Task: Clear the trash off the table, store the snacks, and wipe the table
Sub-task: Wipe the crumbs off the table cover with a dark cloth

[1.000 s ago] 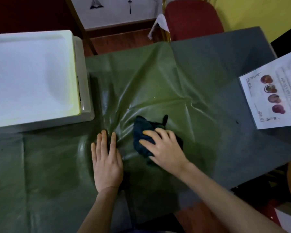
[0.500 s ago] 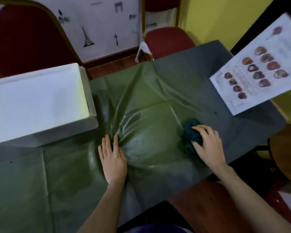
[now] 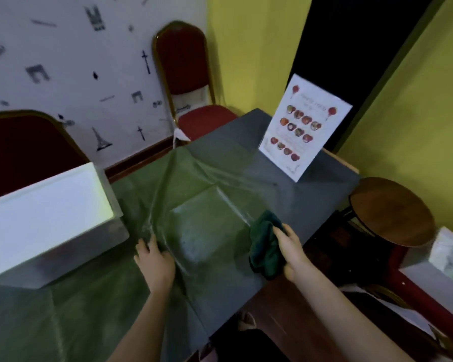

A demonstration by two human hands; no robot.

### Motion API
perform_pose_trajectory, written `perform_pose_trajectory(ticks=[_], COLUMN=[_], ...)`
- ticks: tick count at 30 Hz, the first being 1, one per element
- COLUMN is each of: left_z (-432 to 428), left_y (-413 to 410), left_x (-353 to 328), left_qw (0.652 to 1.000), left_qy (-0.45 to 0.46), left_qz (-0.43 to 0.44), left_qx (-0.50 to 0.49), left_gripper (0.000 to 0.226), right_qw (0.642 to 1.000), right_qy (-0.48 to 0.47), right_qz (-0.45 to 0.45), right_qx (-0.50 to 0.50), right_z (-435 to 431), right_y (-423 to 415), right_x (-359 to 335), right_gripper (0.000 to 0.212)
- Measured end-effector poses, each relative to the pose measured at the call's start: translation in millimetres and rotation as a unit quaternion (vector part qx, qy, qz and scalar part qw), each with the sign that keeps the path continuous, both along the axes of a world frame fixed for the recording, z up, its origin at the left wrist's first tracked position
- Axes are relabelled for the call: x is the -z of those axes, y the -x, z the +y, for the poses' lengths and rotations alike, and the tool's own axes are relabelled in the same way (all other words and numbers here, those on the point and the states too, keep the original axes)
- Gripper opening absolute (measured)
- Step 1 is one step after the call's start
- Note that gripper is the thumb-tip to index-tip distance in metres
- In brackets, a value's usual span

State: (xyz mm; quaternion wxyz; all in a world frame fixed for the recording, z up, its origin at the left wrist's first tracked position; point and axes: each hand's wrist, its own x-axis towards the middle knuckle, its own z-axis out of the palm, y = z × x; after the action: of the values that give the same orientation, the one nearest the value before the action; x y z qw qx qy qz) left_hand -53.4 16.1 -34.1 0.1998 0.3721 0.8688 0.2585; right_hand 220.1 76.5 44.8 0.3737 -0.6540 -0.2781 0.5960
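A green plastic sheet covers the table [image 3: 199, 220], wrinkled and shiny in the middle. My right hand [image 3: 290, 246] grips a dark green cloth [image 3: 266, 246], which hangs bunched from the fingers just above the table's near right edge. My left hand [image 3: 153, 259] lies on the sheet near the middle, fingers curled and pinching a fold of the plastic. A closed white storage box [image 3: 45, 220] stands on the table's left side.
A printed menu card [image 3: 305, 126] stands upright at the far right corner. Two red chairs [image 3: 191, 82] are behind the table by the wall. A round wooden stool [image 3: 392, 210] stands right of the table, with a white bin [image 3: 445, 267] beyond it.
My right hand moved the cloth from the middle to the right edge and lifted it off the sheet. My left hand curled its fingers. The view tilted up.
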Motion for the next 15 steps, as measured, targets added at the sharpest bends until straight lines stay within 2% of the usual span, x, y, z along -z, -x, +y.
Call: perform_pose_trajectory(ticks=[2,4,5,7,9,11,12,15], left_z=[2.7,3.8,4.8,10.3,21.1,31.4,38.8,59.1], left_y=[-24.2,-60.8,-80.6,-120.9,-163.3,-197.2,-214.4,-246.4], left_x=[-20.5,-38.7,-44.8,-62.9,-78.1,-83.2,-83.4,-78.1], left_qw=[0.991,0.976,0.962,0.911,0.843,0.8,0.794,0.82], left_qy=[-0.109,-0.155,-0.154,-0.12,-0.069,-0.033,-0.032,-0.036], left_qz=[-0.063,-0.152,-0.22,-0.361,-0.477,-0.547,-0.561,-0.546], left_qx=[-0.035,0.0,0.044,0.16,0.239,0.246,0.234,0.167], left_gripper=[0.058,0.051,0.043,0.033,0.049,0.058,0.057,0.05], right_qw=[0.999,0.997,0.996,0.992,0.99,0.992,0.993,0.998], right_qy=[-0.002,0.002,0.005,0.007,0.002,0.009,0.009,-0.03], right_qz=[0.02,0.044,0.055,0.069,0.08,0.092,0.094,0.039], right_qx=[0.027,0.06,0.075,0.102,0.112,0.088,0.071,0.028], right_z=[-1.2,0.3,0.7,1.1,-0.9,-2.3,-2.0,0.3], right_y=[-5.7,-13.7,-16.4,-22.8,-35.4,-50.4,-64.4,-110.9], right_x=[-4.2,-8.0,-10.9,-12.6,-16.0,-16.8,-16.4,-8.3], right_gripper=[0.012,0.016,0.02,0.029,0.033,0.034,0.033,0.025])
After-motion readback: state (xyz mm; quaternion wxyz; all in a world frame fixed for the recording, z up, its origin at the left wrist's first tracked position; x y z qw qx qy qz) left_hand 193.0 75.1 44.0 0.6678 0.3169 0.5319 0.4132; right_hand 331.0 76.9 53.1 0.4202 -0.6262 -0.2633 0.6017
